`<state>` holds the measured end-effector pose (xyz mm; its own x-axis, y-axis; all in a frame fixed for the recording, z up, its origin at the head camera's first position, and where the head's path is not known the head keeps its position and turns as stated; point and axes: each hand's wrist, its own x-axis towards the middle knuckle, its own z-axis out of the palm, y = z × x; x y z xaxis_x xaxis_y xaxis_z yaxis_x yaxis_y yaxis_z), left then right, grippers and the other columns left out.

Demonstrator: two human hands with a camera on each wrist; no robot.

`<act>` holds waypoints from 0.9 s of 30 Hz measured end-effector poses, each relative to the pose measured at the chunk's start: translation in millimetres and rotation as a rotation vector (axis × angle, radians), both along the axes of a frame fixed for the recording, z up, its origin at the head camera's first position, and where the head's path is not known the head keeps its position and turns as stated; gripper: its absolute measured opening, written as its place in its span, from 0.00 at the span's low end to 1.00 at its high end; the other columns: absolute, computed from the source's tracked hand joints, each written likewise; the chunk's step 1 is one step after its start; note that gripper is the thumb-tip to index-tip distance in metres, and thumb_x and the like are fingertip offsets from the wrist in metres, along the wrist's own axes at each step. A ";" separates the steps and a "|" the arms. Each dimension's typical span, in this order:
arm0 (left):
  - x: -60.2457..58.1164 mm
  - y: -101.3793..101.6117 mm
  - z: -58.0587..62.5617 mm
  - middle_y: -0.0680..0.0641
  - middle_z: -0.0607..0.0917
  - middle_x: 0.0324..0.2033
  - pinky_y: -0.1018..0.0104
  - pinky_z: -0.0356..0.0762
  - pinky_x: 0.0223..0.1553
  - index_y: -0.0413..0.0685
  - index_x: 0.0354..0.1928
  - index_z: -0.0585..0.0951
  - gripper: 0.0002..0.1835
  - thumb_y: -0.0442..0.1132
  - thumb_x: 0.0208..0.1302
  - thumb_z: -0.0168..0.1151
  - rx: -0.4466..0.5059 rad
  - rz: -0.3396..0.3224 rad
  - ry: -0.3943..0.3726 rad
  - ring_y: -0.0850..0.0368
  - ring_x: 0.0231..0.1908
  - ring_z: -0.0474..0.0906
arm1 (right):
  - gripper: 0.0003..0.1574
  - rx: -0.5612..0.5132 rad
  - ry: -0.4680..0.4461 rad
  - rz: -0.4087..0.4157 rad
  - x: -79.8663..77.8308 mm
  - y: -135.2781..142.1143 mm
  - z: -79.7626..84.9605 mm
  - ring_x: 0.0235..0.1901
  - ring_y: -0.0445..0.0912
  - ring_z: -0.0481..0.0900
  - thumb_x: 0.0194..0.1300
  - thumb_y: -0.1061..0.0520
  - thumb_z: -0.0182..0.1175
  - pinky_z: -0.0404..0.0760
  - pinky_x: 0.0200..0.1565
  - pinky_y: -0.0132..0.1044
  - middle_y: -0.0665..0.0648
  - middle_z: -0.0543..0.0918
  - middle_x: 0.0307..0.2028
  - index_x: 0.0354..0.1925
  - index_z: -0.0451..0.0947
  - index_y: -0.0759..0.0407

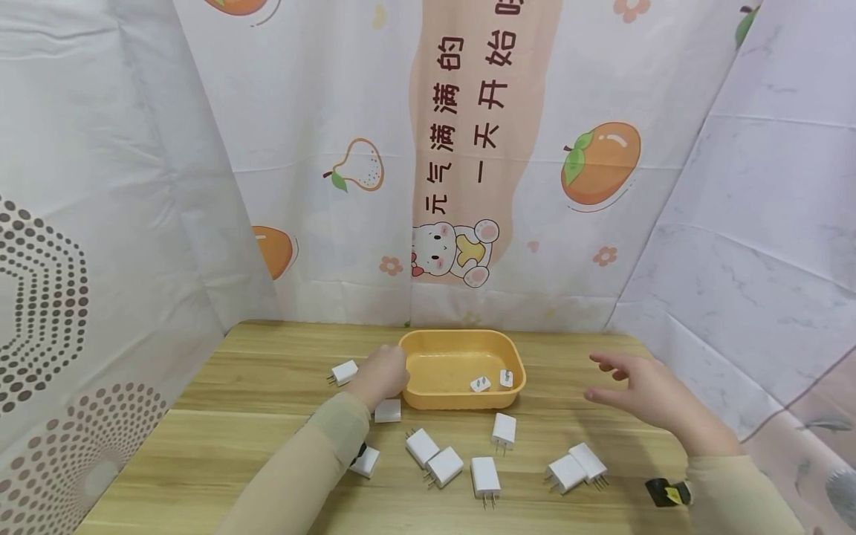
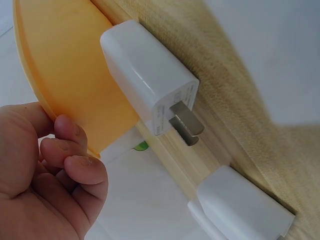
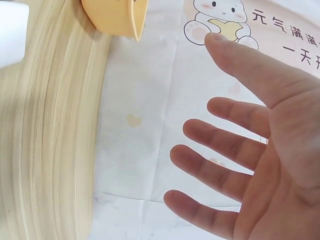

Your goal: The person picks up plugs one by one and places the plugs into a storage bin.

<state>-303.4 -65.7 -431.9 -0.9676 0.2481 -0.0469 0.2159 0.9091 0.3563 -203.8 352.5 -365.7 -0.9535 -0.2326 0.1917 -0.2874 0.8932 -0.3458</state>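
A shallow yellow plastic basket (image 1: pixel 461 401) stands toward the back of the table with two white plug chargers (image 1: pixel 506 378) inside, prongs up. My left hand (image 1: pixel 386 374) is at the basket's left end; in the left wrist view its curled fingers and thumb pinch the rim of the basket (image 2: pixel 75 60). A white charger (image 2: pixel 150 75) with two flat metal prongs lies close by that wall. My right hand (image 1: pixel 642 390) hovers over the right side of the table, holding nothing. Its fingers (image 3: pixel 215 175) are spread and relaxed in the right wrist view.
Several more white chargers lie loose on the wooden table (image 1: pixel 221 423): one left of the basket (image 1: pixel 345 372), others in front, and a touching pair (image 1: pixel 576 468) toward the right. Patterned curtains (image 1: pixel 334 223) hang behind and beside the table.
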 end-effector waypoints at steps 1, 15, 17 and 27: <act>0.1 -0.1 0.2 0.48 0.78 0.22 0.66 0.74 0.22 0.43 0.29 0.81 0.07 0.32 0.66 0.60 0.001 0.000 -0.002 0.56 0.21 0.74 | 0.47 0.003 -0.002 0.000 0.0 0.1 -0.1 0.48 0.61 0.82 0.58 0.34 0.72 0.81 0.43 0.59 0.67 0.83 0.53 0.64 0.76 0.62; -6.7 -10.2 -8.2 0.49 0.75 0.22 0.66 0.71 0.23 0.38 0.34 0.80 0.04 0.33 0.66 0.62 0.127 -0.030 0.037 0.57 0.21 0.72 | 0.45 -0.005 -0.007 0.013 2.4 3.2 -1.8 0.46 0.60 0.83 0.58 0.36 0.73 0.81 0.43 0.59 0.66 0.84 0.51 0.63 0.78 0.63; -6.8 -11.3 -8.0 0.49 0.76 0.23 0.65 0.72 0.24 0.37 0.37 0.81 0.05 0.33 0.66 0.62 0.147 -0.036 0.035 0.57 0.22 0.72 | 0.45 0.000 -0.011 0.010 3.2 4.4 -2.4 0.46 0.59 0.83 0.58 0.36 0.73 0.81 0.42 0.58 0.66 0.84 0.51 0.63 0.78 0.62; -3.3 -14.0 -2.9 0.51 0.70 0.18 0.67 0.65 0.19 0.38 0.35 0.81 0.06 0.34 0.68 0.58 0.170 -0.064 0.035 0.60 0.15 0.64 | 0.47 0.021 -0.035 0.010 7.6 8.1 -4.3 0.46 0.58 0.83 0.57 0.33 0.73 0.82 0.41 0.57 0.65 0.84 0.51 0.63 0.77 0.62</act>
